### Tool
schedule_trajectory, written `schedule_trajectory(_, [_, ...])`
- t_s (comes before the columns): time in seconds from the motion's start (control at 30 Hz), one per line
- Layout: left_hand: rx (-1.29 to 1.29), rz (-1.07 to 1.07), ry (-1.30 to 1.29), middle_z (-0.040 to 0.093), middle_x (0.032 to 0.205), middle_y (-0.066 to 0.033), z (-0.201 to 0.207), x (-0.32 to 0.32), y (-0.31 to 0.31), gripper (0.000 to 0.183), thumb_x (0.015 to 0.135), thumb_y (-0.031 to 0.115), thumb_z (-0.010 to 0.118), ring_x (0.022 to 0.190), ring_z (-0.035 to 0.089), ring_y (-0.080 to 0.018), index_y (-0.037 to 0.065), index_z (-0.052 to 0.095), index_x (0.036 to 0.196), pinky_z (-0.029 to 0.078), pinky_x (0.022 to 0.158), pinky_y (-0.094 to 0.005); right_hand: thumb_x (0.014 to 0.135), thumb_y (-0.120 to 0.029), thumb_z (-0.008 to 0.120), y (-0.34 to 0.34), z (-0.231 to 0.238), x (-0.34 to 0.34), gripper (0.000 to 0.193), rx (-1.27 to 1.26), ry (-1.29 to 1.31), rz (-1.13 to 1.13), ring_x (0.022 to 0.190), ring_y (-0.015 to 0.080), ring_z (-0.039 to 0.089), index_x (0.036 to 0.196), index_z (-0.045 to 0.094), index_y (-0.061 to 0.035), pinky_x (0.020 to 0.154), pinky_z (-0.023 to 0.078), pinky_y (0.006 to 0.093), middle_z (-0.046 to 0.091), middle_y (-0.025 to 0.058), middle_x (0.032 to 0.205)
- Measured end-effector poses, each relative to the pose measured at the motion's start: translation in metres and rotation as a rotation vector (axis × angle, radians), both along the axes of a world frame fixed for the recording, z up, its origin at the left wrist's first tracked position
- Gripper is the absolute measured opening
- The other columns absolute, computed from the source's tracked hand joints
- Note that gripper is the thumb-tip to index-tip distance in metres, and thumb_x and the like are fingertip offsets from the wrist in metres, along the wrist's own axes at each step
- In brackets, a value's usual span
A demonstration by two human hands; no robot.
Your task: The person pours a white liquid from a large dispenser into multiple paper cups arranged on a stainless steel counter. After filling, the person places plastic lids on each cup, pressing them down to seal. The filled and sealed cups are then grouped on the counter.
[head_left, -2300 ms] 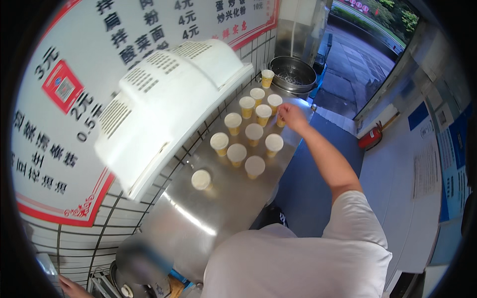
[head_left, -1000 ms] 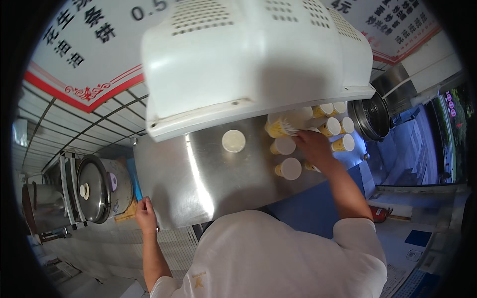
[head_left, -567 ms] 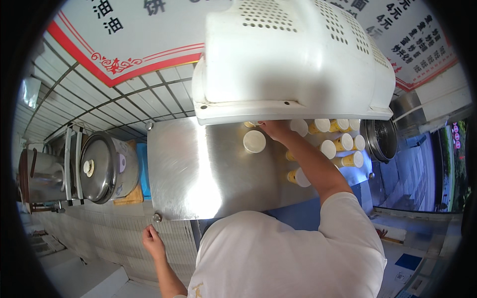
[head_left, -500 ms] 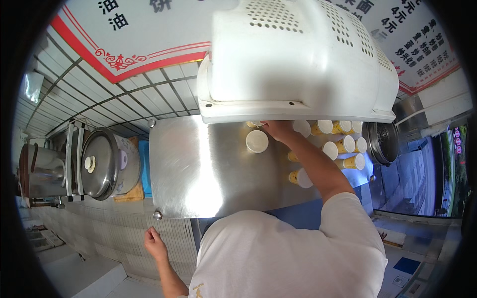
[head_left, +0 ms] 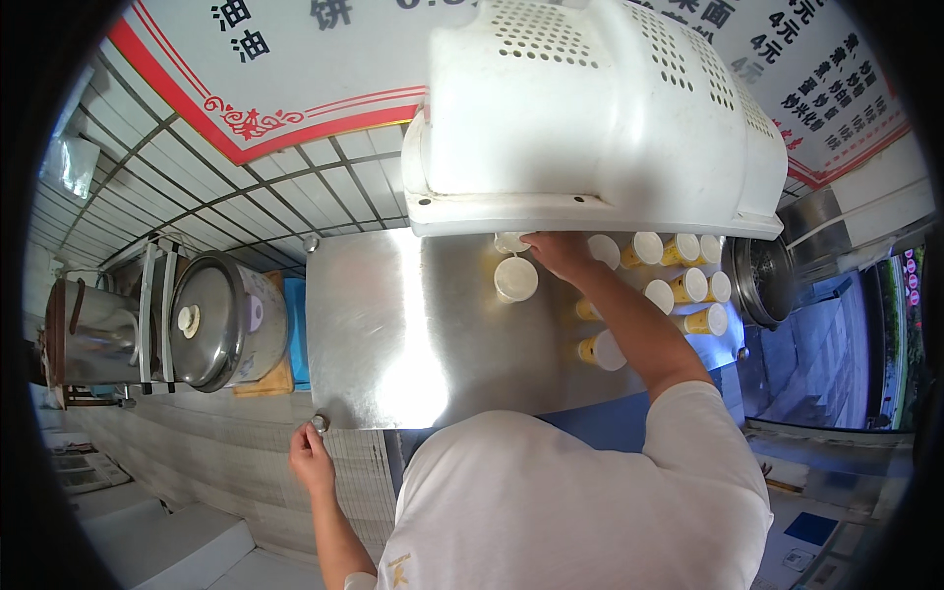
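Note:
My right hand [head_left: 559, 256] reaches to the far side of the steel table [head_left: 364, 295]. Its fingers close on the edge of a white-lidded paper cup [head_left: 509, 242], partly hidden under a white plastic cover. Just nearer to me stands a second lidded paper cup [head_left: 516, 279]. Several yellow-and-white paper cups [head_left: 644, 248] with white lids are grouped to the right of my right forearm, and the arm hides some of them. My left hand [head_left: 312, 462] hangs at the table's near left corner, fingers curled with nothing visible in them, close to a round metal knob [head_left: 320, 423].
A perforated white plastic cover [head_left: 551, 128] looms over the table's far side. Left of the table stand a lidded metal pot [head_left: 211, 320], a blue tray [head_left: 296, 334] and another steel vessel [head_left: 93, 329]. Dark round pans [head_left: 762, 280] sit at the right end.
My left hand has risen slightly toward the table's corner knob. My right hand stays at the far cup, and the whole view has shifted a little.

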State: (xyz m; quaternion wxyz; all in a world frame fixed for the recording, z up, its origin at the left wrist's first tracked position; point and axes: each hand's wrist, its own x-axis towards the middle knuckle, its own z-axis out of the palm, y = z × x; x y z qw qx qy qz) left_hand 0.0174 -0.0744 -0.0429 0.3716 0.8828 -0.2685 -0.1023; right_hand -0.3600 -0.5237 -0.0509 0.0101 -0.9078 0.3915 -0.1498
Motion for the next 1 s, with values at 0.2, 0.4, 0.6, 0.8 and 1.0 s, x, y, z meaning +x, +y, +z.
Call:
schedule_trajectory(0.2, [-0.066,-0.068,0.012,0.071,0.083,-0.0078,-0.002,-0.001,-0.011,0.022,0.099,0.021,0.063,0.072,0.064,-0.0127,0.001,0.071,0.101,0.052,0.068,-0.0287,0.084,-0.024,0.069,-0.006,-0.006,-0.002,0.016,0.216,0.122,-0.073,0.109,0.036,0.062,0.095,0.075,-0.0148,0.094,0.049,0.0497,0.068,0.0143,0.109])
schedule_trajectory(0.4, [-0.028,-0.078,0.01,0.067,0.072,-0.0052,-0.016,-0.008,0.002,0.022,0.099,0.021,0.062,0.065,0.061,-0.0124,0.001,0.07,0.099,0.049,0.061,-0.0289,0.085,-0.023,0.071,-0.003,0.011,0.018,0.019,0.03,-0.132,0.019,0.108,0.0357,0.062,0.099,0.072,-0.0105,0.093,0.049,0.0475,0.067,0.0145,0.109])
schedule_trajectory(0.6, [-0.019,-0.068,0.022,0.064,0.069,-0.0041,-0.017,-0.022,0.011,0.021,0.1,0.02,0.062,0.063,0.059,-0.0117,0.0,0.07,0.097,0.047,0.059,-0.0286,0.088,-0.02,0.069,-0.01,0.02,0.083,0.025,0.222,-0.095,0.046,0.104,0.0363,0.061,0.107,0.067,-0.0048,0.092,0.048,0.047,0.066,0.017,0.108])
schedule_trajectory(0.8, [-0.072,-0.01,0.029,0.063,0.07,-0.0042,-0.023,-0.02,0.034,0.021,0.1,0.019,0.062,0.063,0.057,-0.0108,-0.001,0.07,0.098,0.047,0.059,-0.0282,0.088,-0.015,0.067,-0.013,-0.006,0.118,0.026,0.331,-0.01,0.14,0.097,0.0356,0.064,0.112,0.069,-0.0064,0.089,0.049,0.0464,0.068,0.0175,0.102])
schedule_trajectory(1.0, [-0.085,0.091,0.103,0.065,0.073,-0.0053,-0.029,-0.017,0.056,0.021,0.1,0.019,0.062,0.065,0.059,-0.0115,-0.001,0.07,0.1,0.049,0.062,-0.0281,0.087,-0.013,0.067,-0.007,-0.001,0.102,0.03,0.278,-0.082,0.158,0.092,0.034,0.066,0.117,0.07,-0.0124,0.085,0.052,0.0459,0.07,0.0154,0.097])
